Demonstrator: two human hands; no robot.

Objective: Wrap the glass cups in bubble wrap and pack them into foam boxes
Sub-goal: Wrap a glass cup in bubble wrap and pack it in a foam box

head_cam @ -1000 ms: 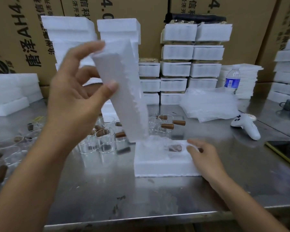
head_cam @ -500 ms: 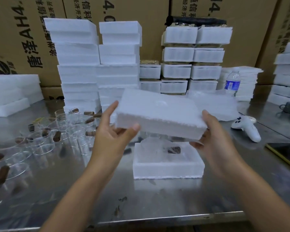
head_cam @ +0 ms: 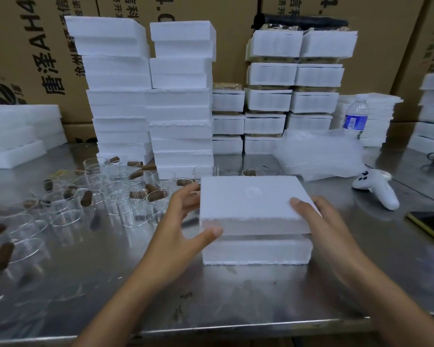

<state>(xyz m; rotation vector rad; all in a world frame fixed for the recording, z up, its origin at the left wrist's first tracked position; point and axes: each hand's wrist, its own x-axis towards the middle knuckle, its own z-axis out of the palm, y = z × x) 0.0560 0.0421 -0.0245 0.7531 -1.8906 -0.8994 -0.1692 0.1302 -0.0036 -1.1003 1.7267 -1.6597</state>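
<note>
A white foam lid (head_cam: 251, 199) lies flat on top of the white foam box (head_cam: 256, 251) at the middle of the steel table; the box's inside is hidden under it. My left hand (head_cam: 178, 221) holds the lid's left end, thumb on the front edge and fingers along the left side. My right hand (head_cam: 321, 221) holds the right end, thumb on top and fingers round the side. Several glass cups (head_cam: 125, 196) with brown handles stand loose to the left. A pile of clear bubble wrap (head_cam: 318, 154) lies behind the box to the right.
Tall stacks of foam boxes (head_cam: 120, 96) and packed boxes (head_cam: 293, 101) line the back before cardboard cartons. A water bottle (head_cam: 355, 118), a white controller (head_cam: 378, 186) and a phone (head_cam: 431, 224) sit on the right. The table's front edge (head_cam: 211, 329) is near me.
The lid, first held upright in my left hand alone, was turned flat, taken in both hands and lowered onto the foam box. My right hand left the box for the lid.
</note>
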